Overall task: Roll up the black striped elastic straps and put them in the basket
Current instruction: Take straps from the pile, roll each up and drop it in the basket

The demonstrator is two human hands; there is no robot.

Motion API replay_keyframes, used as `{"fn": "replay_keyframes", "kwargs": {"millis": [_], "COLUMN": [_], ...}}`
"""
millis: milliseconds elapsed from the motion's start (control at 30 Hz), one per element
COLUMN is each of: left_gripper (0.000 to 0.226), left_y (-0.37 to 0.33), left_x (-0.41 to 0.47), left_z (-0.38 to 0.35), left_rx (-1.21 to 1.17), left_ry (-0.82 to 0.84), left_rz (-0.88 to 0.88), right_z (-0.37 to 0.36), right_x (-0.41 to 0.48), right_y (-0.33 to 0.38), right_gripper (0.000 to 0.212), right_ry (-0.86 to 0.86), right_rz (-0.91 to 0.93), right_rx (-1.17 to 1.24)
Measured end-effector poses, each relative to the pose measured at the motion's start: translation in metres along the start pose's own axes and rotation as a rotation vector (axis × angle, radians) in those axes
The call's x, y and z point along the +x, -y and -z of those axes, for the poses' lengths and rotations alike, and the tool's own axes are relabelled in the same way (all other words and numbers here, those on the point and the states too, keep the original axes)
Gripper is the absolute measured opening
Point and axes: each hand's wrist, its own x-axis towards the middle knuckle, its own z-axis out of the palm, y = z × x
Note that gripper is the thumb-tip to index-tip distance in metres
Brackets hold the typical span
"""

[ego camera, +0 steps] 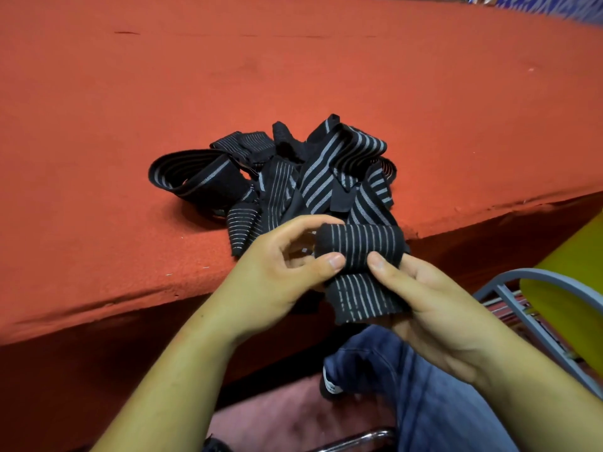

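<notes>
Desk: red desk [293, 76], strap pile [277, 177] heaped near its edge
Hands: left hand [280, 265] and right hand [424, 305] both pinch half-rolled strap [362, 243]
Feel: soft, springy, looks light; I'd grip the roll's ends

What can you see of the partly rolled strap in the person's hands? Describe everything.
The partly rolled strap is black, stretchy-looking woven fabric with thin pale stripes along its length. One end is wound into a short roll lying crosswise; a loose tail hangs below. The left hand and right hand pinch it, thumbs on the front, beside the orange table edge.
</notes>
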Motion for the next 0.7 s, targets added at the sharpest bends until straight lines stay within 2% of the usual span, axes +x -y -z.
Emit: {"fn": "replay_keyframes", "kwargs": {"millis": [167,300,400,600,700], "left_gripper": [0.044,0.047,0.036,0.037,0.031], "left_y": [0.001,0.001,-0.002,0.007,0.007], "left_x": [0.000,-0.001,-0.002,0.002,0.002], "left_z": [-0.001,-0.002,-0.002,0.001,0.002], "left_rx": [0.172,0.138,0.150,0.051,0.028], "left_ry": [0.001,0.056,0.057,0.049,0.045], "left_rz": [-0.077,-0.056,-0.051,0.098,0.108], "right_z": [0.000,-0.001,0.000,0.003,0.003], "right_x": [0.002,0.002,0.000,0.002,0.004], "right_y": [0.005,0.006,0.006,0.005,0.005], "right_gripper": [0.049,0.046,0.040,0.043,0.048], "right_ry": [-0.044,-0.051,-0.054,-0.061,-0.114], "right_rz": [-0.036,-0.033,-0.025,0.012,0.019], "right_rx": [0.067,0.060,0.052,0.040,0.077]}}
